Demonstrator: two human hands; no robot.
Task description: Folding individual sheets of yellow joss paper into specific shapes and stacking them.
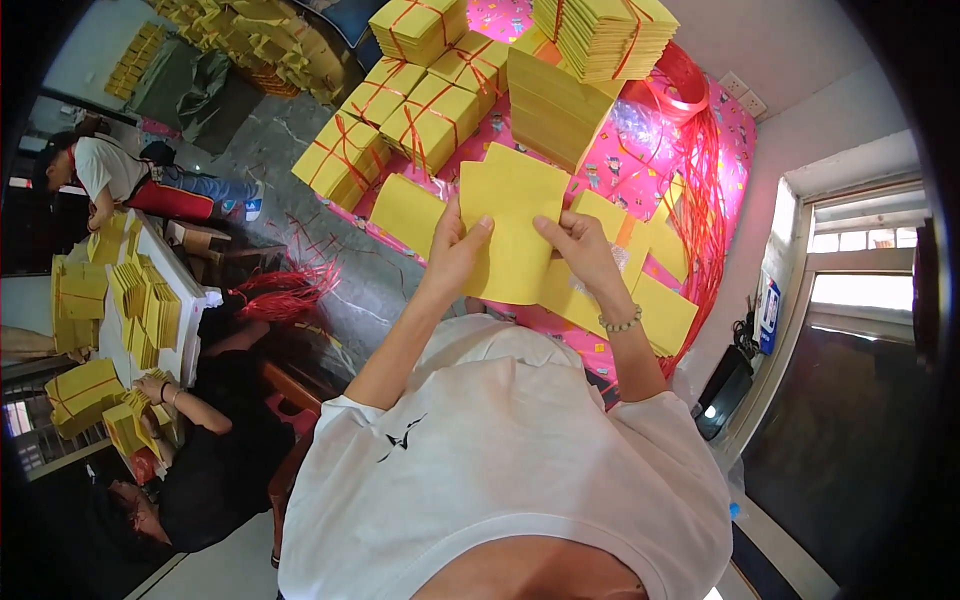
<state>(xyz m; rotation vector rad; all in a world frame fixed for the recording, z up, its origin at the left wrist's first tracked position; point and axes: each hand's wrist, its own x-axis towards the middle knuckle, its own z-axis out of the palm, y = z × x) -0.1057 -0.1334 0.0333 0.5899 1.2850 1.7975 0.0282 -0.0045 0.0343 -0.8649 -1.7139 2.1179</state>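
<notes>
Between my two hands is a small wad of yellow paper sheets [515, 215], held in front of my chest above a pink patterned tablecloth [735, 180]. My left hand [458, 252] grips its left edge, thumb on top. The right hand [588, 252], with a beaded bracelet at the wrist, holds the right edge the same way. The sheets are slightly offset at the top. Loose yellow sheets [408, 212] lie on the cloth near the left hand, and more yellow paper [665, 315] lies beside the right. How many sheets I hold cannot be told.
Bundles of yellow paper tied with red string [430, 125] stand on the far side, beside an untied tall stack [560, 110]. Long red strings [705, 210] hang down the right side. At left, two people work at a white table [190, 320] with yellow stacks.
</notes>
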